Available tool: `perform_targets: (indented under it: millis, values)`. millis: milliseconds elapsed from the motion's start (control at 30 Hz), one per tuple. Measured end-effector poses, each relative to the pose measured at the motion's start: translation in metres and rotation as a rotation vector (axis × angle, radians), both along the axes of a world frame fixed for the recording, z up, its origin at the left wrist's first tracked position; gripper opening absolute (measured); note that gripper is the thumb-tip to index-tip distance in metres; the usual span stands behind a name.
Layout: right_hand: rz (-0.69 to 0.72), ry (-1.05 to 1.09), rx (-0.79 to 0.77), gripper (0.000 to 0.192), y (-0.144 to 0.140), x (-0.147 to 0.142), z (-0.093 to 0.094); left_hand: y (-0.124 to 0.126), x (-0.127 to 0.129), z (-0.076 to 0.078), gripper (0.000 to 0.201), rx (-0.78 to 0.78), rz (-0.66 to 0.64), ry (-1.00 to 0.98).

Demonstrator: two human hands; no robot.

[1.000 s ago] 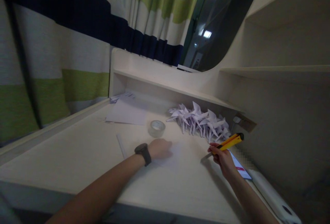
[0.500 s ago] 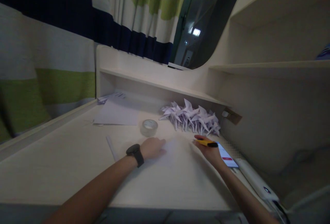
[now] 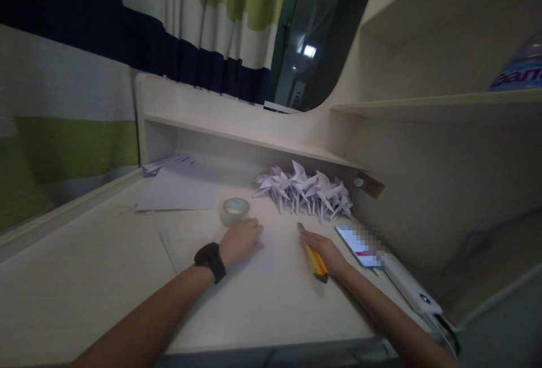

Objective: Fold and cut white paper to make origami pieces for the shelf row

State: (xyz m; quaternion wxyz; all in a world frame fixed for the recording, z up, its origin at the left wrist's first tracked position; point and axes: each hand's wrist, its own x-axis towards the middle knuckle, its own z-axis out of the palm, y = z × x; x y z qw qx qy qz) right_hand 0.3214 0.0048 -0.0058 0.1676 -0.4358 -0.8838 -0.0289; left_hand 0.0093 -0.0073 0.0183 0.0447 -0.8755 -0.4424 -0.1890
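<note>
My left hand (image 3: 239, 240), with a black watch on the wrist, presses flat on a white sheet of paper (image 3: 271, 249) lying on the desk (image 3: 84, 289). My right hand (image 3: 324, 250) grips a yellow utility knife (image 3: 314, 258), its blade tip pointing away from me and resting low at the paper's right edge. A roll of clear tape (image 3: 234, 210) sits just beyond my left hand. A heap of folded white paper pinwheels (image 3: 305, 190) lies against the back wall under the low shelf.
A lit phone (image 3: 358, 239) lies right of the knife, next to a white power bank (image 3: 409, 288) with a cable. Loose sheets (image 3: 178, 190) and a paper roll (image 3: 169, 250) lie to the left. Striped curtains hang behind; shelves rise at right.
My right hand has brought the knife down from mid-air to the desk beside the paper, turning it to point away. The view has shifted, moving everything leftward. My left hand stays on the paper.
</note>
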Motion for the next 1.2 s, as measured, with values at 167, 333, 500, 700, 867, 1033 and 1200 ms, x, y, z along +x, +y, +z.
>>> perform_targets:
  millis: [167,333,500,700,867,1033,1200]
  values:
    - [0.008,-0.07,-0.067,0.041,0.007,-0.001,0.007,-0.015,0.01,0.006,0.039,0.016,-0.095,-0.052]
    - [0.038,-0.19,-0.076,0.037,0.011,-0.005,0.02,-0.028,0.021,-0.001,0.049,-0.054,-0.121,0.012]
    - [0.008,-0.338,-0.04,0.033,0.018,-0.007,0.023,-0.036,0.028,-0.013,0.047,-0.058,-0.091,0.045]
    - [0.05,-0.409,-0.018,0.036,0.028,-0.001,0.022,-0.039,0.031,-0.015,0.046,-0.079,-0.077,0.047]
    - [0.068,-0.563,0.076,0.036,0.035,0.009,0.021,-0.038,0.031,-0.014,0.048,-0.119,-0.074,0.024]
    - [-0.002,-0.676,0.126,0.033,0.03,0.011,0.022,-0.043,0.032,-0.005,0.041,-0.113,-0.052,0.038]
    - [-0.123,-0.665,0.13,0.036,0.021,0.007,0.021,-0.052,0.032,0.007,0.034,-0.145,-0.049,0.092]
